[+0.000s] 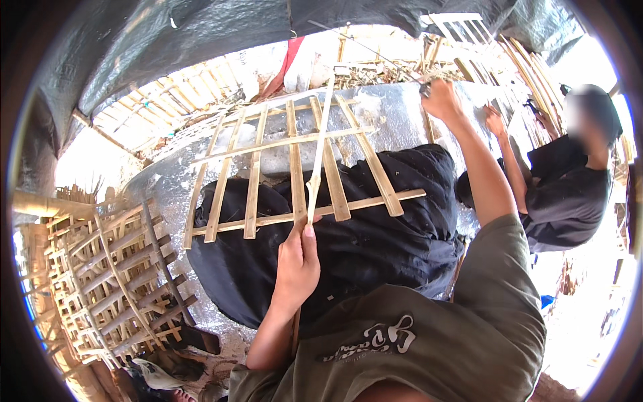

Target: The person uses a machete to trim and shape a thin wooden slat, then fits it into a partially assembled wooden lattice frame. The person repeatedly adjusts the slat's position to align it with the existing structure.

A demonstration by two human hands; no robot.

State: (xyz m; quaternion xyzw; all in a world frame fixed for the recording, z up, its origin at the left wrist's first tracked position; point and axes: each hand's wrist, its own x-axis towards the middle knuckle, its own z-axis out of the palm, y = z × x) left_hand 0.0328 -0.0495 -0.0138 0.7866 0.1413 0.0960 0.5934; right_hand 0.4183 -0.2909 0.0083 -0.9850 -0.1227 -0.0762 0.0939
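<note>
My left hand (298, 264) is closed around the lower end of a pale bamboo strip (323, 144), which runs away from me over a slatted bamboo frame (295, 157). Several flat slats make up this frame, with thinner crosspieces across them. Its near end rests over the black cloth (395, 234) on my lap. Out to the far right, my right hand (442, 100) is raised in a fist. A small dark thing shows at its fingers, and a thin dark rod (365, 48) extends from near it toward the upper left; what the fist grips is unclear.
A stack of bamboo lattice panels (117, 281) stands at the left. At the right sits another person (569, 187) in dark clothes, hands near bamboo strips (532, 70). A grey, worn surface (395, 114) lies beyond my lap. Dark sheeting (167, 47) hangs overhead.
</note>
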